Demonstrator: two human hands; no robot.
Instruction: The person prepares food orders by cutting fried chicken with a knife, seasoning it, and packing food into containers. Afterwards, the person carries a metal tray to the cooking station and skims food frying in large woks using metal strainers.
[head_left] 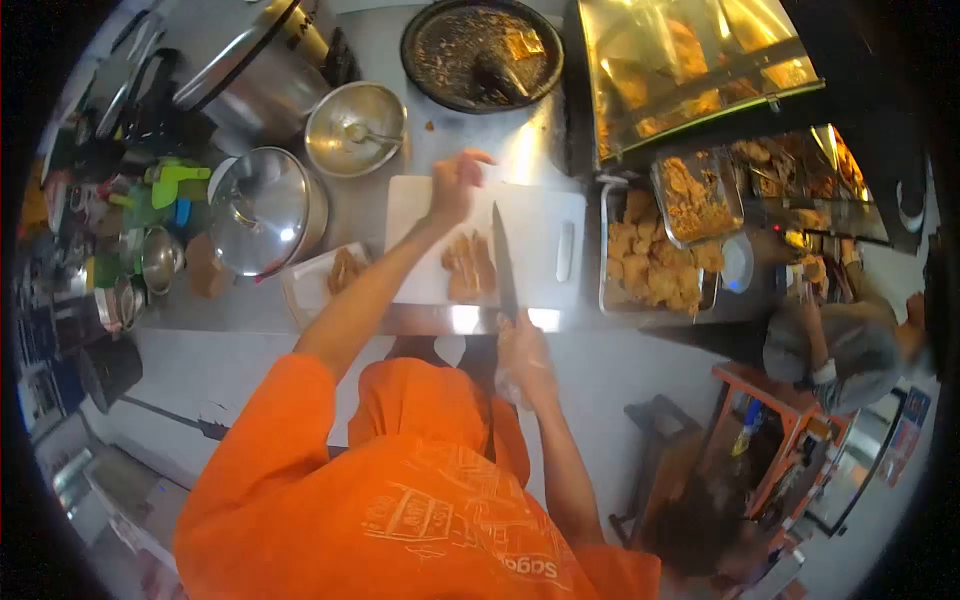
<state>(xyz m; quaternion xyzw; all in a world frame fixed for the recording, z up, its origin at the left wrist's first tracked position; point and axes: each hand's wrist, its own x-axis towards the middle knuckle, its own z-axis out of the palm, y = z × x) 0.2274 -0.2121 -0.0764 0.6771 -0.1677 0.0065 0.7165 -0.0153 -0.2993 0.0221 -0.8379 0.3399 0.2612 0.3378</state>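
In my right hand (524,358), closed round its handle, is a long kitchen knife (506,265). The blade points away from me over the white cutting board (420,285). Sliced browned meat (467,268), perhaps fried chicken, lies on the board left of the blade. My left hand (458,187) is over the board's far edge, loosely curled with some fingers apart, and nothing shows in it. Under my left forearm, a white tray (303,290) holds more browned pieces (345,270), partly hidden.
Right of the board, a metal tray (606,265) holds fried pieces, with a smaller container (740,210) overlapping it. A lidded pot (265,210), a steel bowl (325,165) and a dark round stone dish (420,75) stand left and behind. Another person (835,350) is at right.
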